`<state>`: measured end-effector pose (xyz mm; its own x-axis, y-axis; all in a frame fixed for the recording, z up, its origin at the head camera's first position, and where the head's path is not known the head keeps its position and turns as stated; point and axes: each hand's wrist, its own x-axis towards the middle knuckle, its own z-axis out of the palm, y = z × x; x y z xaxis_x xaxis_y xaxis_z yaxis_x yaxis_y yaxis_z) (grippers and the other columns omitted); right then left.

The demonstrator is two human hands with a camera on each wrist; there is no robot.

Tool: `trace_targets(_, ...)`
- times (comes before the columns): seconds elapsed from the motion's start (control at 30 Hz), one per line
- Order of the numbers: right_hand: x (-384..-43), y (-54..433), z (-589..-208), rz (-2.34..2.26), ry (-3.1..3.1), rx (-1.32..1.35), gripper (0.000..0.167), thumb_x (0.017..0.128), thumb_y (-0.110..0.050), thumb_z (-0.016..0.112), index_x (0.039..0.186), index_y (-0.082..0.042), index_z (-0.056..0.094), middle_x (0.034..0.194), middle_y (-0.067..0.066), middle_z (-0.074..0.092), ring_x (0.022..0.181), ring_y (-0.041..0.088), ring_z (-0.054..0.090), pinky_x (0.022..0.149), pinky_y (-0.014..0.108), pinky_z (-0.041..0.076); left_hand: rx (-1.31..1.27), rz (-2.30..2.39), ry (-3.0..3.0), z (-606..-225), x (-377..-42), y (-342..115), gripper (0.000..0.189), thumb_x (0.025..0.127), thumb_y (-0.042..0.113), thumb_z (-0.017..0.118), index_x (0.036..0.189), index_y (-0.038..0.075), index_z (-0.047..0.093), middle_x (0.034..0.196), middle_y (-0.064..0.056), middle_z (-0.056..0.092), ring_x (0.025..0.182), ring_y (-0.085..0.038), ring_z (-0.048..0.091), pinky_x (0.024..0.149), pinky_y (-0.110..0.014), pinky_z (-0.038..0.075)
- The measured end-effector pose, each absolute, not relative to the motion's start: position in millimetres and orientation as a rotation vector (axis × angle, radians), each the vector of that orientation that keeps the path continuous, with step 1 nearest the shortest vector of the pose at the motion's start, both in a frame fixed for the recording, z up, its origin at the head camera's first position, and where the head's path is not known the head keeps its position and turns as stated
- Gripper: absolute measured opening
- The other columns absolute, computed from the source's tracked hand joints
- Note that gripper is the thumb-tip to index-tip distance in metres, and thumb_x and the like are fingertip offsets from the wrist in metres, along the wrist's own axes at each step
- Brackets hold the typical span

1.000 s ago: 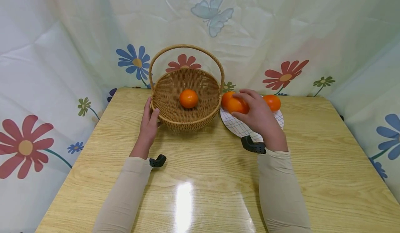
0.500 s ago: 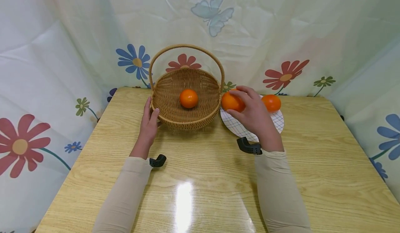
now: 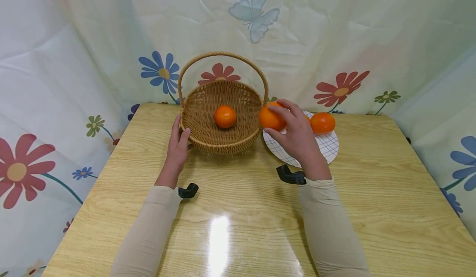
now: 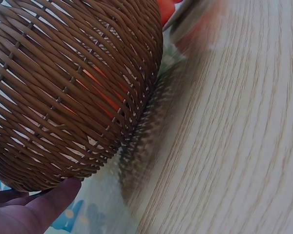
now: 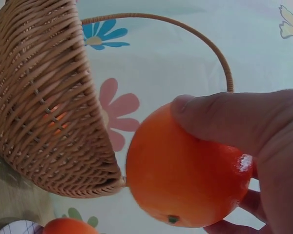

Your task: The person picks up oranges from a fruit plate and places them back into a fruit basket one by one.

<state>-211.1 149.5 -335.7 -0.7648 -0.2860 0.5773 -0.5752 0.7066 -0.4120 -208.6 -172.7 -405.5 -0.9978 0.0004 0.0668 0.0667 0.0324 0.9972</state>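
Note:
A wicker basket (image 3: 223, 143) with a tall arched handle stands at the back of the table, one orange (image 3: 225, 117) lying inside. My left hand (image 3: 177, 151) rests against its left side; in the left wrist view the straight thumb (image 4: 58, 200) touches the weave. With thumb and fingers, my right hand (image 3: 297, 136) grips another orange (image 5: 185, 170), raised beside the basket's right rim. The right wrist view shows its green stem mark. Below that hand is a white checked plate (image 3: 329, 147), bearing an orange (image 3: 322, 123) and a second one mostly hidden behind the hand.
The wooden table (image 3: 238, 194) extends in front of the basket and to both sides. A flower-printed curtain (image 3: 290, 58) hangs right behind the table's back edge. Small black mounts (image 3: 188, 190) sit at both wrists.
My right hand has moved left and slightly up with its orange, from over the plate to the basket's right rim. An orange behind it now shows partly. The left hand stays put.

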Motion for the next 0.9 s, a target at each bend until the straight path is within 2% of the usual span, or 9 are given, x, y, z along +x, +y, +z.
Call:
trace_targets(0.17,-212,145,-339,0.839,-2.385,0.647,0.055,0.079,-0.023,0.081,0.129,-0.015,0.060,0.142,0.013,0.047,0.128,0.034,0.048,0.101,0.049,0.046,-0.069,-2.151,-2.217,-405,-209,-172,0.062,0.105,0.026,0.035,0.158,0.026,0.002,0.164,-0.010,0.004,0.146,-0.035,0.022,0.109,-0.059,0.034)
trace_targets(0.33,-216,140,-345,0.865,-2.319,0.621,0.054,0.079,-0.023,0.081,0.128,-0.015,0.061,0.143,0.012,0.047,0.127,0.033,0.049,0.099,0.050,0.047,-0.062,-2.152,-2.219,-405,-209,-172,0.061,0.105,0.026,0.035,0.157,0.030,0.002,0.164,-0.009,0.005,0.147,-0.035,0.022,0.110,-0.058,0.034)
trace_targets(0.57,-220,135,-352,0.890,-2.232,0.592,0.056,0.077,-0.021,0.083,0.127,-0.011,0.060,0.142,0.014,0.047,0.126,0.033,0.051,0.099,0.050,0.047,-0.055,-2.159,-2.227,-406,-208,-172,0.061,0.105,0.032,0.035,0.156,0.034,0.002,0.164,-0.009,0.005,0.146,-0.034,0.024,0.110,-0.057,0.034)
trace_targets(0.9,-223,127,-362,0.931,-2.169,0.624,0.056,0.077,-0.020,0.083,0.127,-0.010,0.060,0.140,0.017,0.047,0.128,0.033,0.049,0.098,0.049,0.049,-0.071,-2.141,-2.223,-407,-209,-172,0.062,0.105,0.031,0.035,0.158,0.028,0.001,0.164,-0.010,0.005,0.146,-0.037,0.024,0.109,-0.059,0.034)
